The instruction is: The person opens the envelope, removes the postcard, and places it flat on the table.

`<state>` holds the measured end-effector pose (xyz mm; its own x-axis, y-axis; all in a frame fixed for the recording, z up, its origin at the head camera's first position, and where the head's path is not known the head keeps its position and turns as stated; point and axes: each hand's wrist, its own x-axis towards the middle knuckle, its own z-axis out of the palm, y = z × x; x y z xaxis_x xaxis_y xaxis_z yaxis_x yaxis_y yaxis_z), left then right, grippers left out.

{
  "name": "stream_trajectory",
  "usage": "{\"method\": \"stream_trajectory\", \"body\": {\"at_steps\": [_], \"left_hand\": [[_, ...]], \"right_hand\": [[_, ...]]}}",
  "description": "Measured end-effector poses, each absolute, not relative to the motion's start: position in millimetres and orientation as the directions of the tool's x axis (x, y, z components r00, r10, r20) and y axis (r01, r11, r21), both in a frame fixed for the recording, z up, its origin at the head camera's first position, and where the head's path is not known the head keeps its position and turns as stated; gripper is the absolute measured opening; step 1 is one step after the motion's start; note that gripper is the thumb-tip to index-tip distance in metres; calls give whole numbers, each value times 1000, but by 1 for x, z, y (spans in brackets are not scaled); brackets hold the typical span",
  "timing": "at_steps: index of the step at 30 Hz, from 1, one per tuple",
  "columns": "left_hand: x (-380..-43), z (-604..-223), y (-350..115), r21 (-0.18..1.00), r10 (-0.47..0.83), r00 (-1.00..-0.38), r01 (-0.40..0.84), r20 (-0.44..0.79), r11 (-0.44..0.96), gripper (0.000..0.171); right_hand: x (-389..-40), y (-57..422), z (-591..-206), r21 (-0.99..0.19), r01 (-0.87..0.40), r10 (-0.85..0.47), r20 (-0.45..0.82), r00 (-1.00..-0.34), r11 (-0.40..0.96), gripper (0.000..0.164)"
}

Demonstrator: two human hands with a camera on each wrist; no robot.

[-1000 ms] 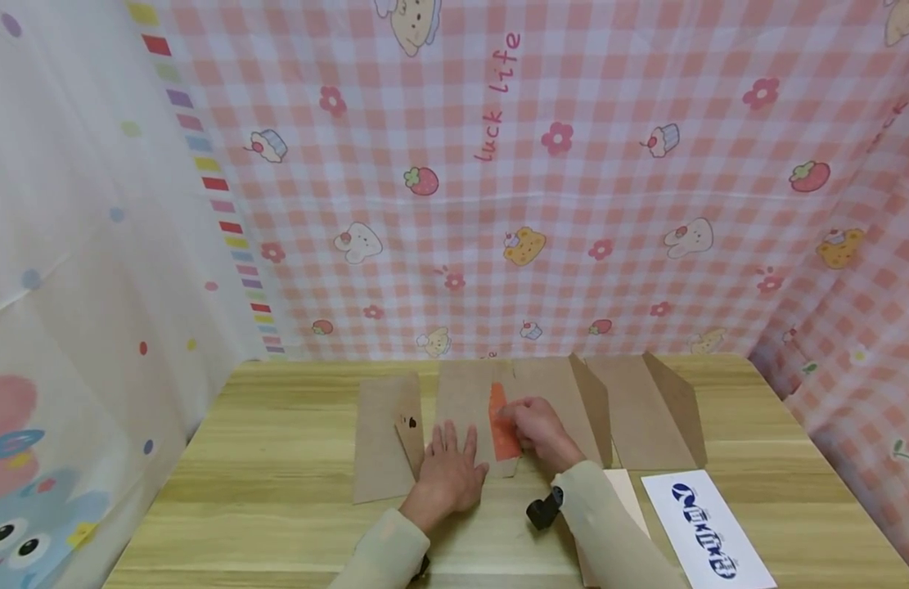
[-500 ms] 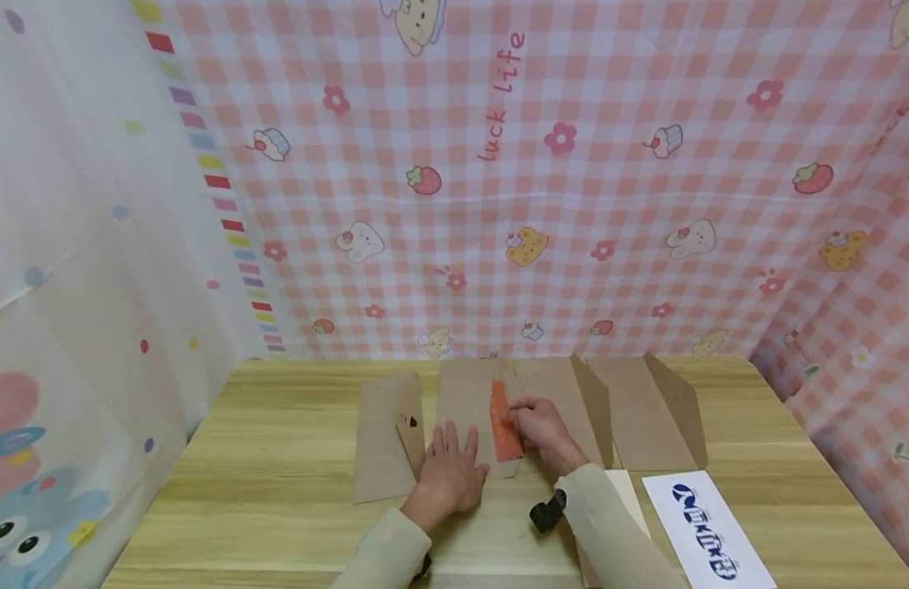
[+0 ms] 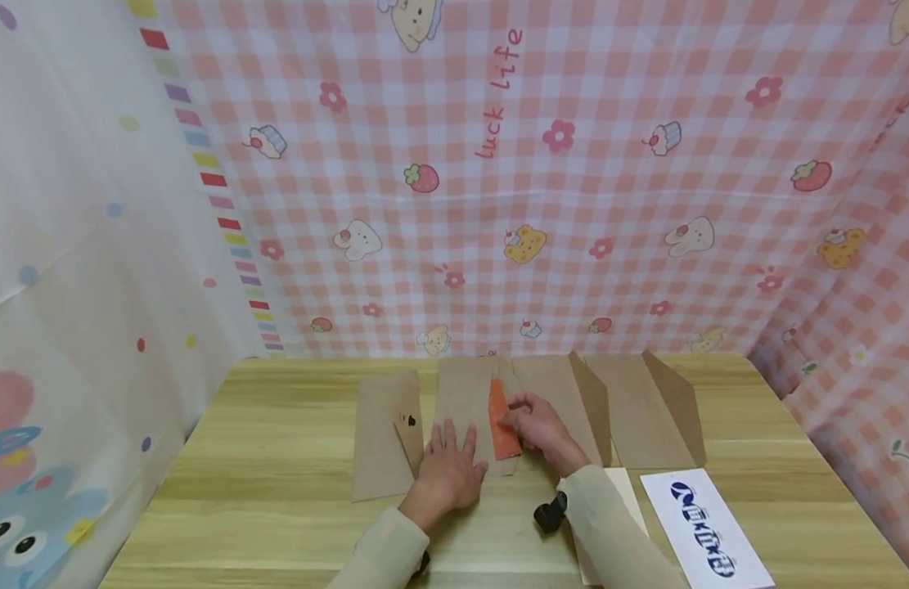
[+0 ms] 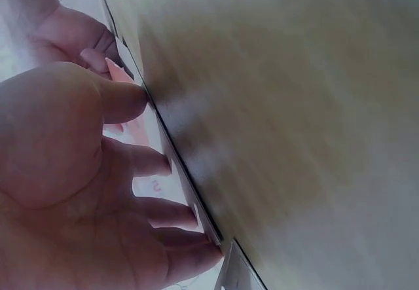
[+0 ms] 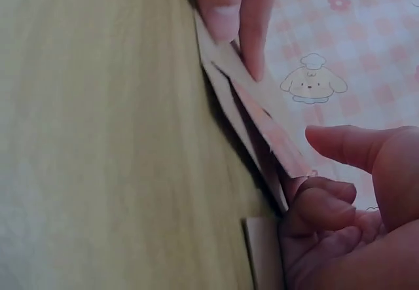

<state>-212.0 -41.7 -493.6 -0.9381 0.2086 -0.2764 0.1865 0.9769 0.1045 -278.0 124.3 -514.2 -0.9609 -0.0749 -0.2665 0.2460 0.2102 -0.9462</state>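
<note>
A brown envelope (image 3: pixel 461 388) lies in the middle of the wooden table, an orange strip of paper (image 3: pixel 501 429) along its right side. My left hand (image 3: pixel 450 470) rests on the envelope's lower left part, fingers straight and spread. From the right, my right hand (image 3: pixel 538 425) has curled fingers at the orange strip's edge. The right wrist view shows the strip (image 5: pixel 272 133) slanting up from the brown paper over a dark gap, fingertips at its near end and one digit raised apart. In the left wrist view, both hands overlap the envelope's edge.
Left of my left hand lies another brown envelope (image 3: pixel 380 442) with a small dark mark. To the right are two more, one (image 3: pixel 546 384) beside the other (image 3: pixel 631 409). A white card (image 3: pixel 708 528) with dark blue lettering lies near my right sleeve, which partly covers a pale sheet (image 3: pixel 619 478).
The orange strip shifts very slightly at its lower end, with my right hand staying at its edge. My left hand keeps its place.
</note>
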Motion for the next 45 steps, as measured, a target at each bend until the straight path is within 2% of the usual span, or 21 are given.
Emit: {"method": "stream_trajectory", "body": {"at_steps": [8, 22, 45], "left_hand": [[-211, -488, -45, 136, 200, -939, 168, -281, 976, 61], [-215, -487, -54, 209, 258, -928, 205, -269, 956, 61], [-213, -491, -60, 191, 262, -936, 219, -237, 957, 61]], "right_hand": [[-279, 125, -518, -952, 216, -118, -245, -962, 218, 40], [-281, 128, -523, -946, 172, -82, -202, -976, 276, 34], [-278, 128, -526, -962, 122, -77, -145, -986, 243, 40]]}}
